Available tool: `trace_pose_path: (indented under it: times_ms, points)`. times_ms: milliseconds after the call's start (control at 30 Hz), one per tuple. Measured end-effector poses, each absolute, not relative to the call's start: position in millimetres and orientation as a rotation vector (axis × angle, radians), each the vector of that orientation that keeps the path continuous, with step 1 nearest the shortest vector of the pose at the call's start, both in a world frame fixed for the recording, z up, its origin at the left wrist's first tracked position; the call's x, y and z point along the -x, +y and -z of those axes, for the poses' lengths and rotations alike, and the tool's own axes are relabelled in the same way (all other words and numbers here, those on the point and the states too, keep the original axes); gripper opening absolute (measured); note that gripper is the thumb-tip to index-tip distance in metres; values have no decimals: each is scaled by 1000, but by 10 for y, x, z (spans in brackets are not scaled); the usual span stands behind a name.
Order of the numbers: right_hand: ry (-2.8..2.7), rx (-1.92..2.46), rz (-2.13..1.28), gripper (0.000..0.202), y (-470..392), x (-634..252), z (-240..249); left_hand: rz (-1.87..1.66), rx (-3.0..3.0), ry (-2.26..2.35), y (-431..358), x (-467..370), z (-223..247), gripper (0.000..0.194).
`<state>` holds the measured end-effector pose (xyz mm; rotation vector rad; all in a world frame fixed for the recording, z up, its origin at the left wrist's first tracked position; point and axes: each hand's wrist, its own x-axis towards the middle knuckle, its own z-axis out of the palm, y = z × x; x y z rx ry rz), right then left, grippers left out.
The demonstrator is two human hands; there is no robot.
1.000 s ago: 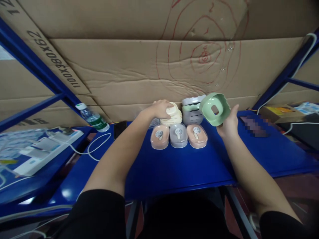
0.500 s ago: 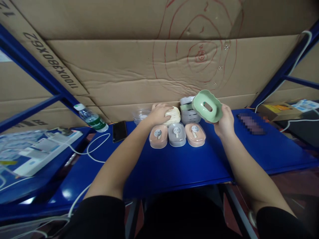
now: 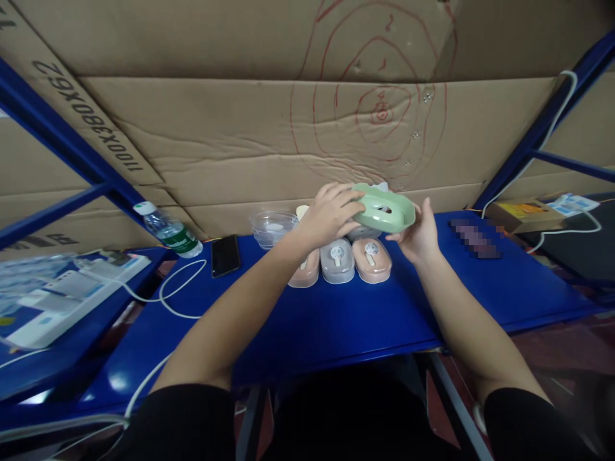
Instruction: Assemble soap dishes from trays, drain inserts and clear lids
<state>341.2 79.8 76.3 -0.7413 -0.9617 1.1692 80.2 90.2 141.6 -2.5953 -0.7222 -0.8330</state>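
Note:
A green plastic dish (image 3: 391, 214) with an oval slot hangs tilted above the back of the blue table. My left hand (image 3: 334, 214) grips its left edge, and my right hand (image 3: 417, 234) holds its right side with the thumb raised. Below stand a grey lidded box (image 3: 337, 261) and a pink lidded box (image 3: 372, 261), side by side. Another pink box (image 3: 306, 272) is partly hidden by my left forearm. Behind my hands, a cream stack (image 3: 302, 212) and a grey stack (image 3: 368, 232) are mostly covered.
Clear bowls (image 3: 271, 229) stand left of my left hand. Farther left are a black phone (image 3: 225, 256), a water bottle (image 3: 173, 232) and a white cable (image 3: 166, 301) on the blue table (image 3: 336, 326). An open carton (image 3: 523, 214) sits at the right. Cardboard (image 3: 216, 128) forms the back wall.
My left hand has left the cream stack and moved right onto the green dish. The dish has shifted slightly left and down and tipped flatter, still in my right hand.

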Motion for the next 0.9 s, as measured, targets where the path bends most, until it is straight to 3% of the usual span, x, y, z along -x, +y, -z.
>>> trace_pose_path:
  times_ms: [67, 167, 400, 567, 633, 767, 900]
  points:
    - [-936, 763, -1124, 71, 818, -3504, -772, 919, 2560, -865, 1009, -815, -1488, 30]
    - [-827, 839, -1035, 60, 867, -3597, -752, 1001, 2481, -1137, 1175, -890, -1599, 38]
    - [-864, 928, -999, 49, 882, -3508, -656, 840, 2447, -1563, 1427, -1299, -1707, 46]
    - [-991, 914, -962, 53, 812, -3418, -617, 904, 2492, -1718, 1560, -1391, -1577, 76]
    - [-1031, 911, -929, 54, 808, -3410, -596, 921, 2488, -1737, 1604, -1358, -1514, 72]
    - [-1107, 937, -794, 52, 902, -3464, -490, 935, 2508, -1667, 1670, -1273, -1417, 44]
    - [-1229, 1029, -528, 68, 1125, -3563, -252, 942, 2498, -1643, 1726, -1248, -1345, 43]
